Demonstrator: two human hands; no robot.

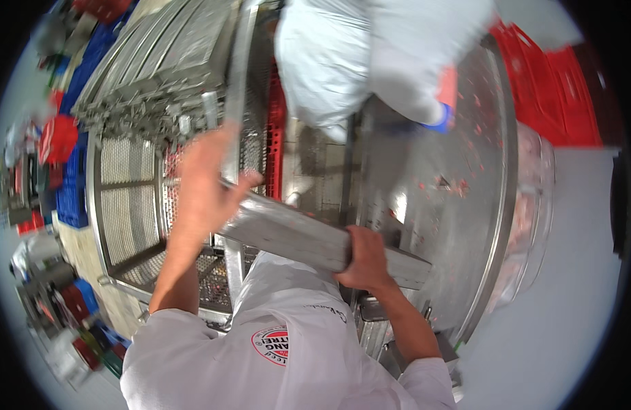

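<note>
A long, rectangular metal mould (291, 232) slants across in front of my body, its right end lower and over the steel table. My right hand (365, 258) is wrapped round it towards that right end. By the mould's left end is my left hand (207, 183), blurred, with its thumb held apart from the stretched fingers. Whether the left palm touches the mould cannot be made out. Beyond the left hand, a stack of similar long metal moulds (162, 58) lies on a metal mesh cart (129, 184).
The steel table (459, 225) at right carries scattered pink scraps. Across from me stands a person in white clothing (326, 61), with a blue cuff near the table. Red crates (548, 89) are at far right, above clear-wrapped pale pink contents (527, 212). Blue crates (73, 181) stand left.
</note>
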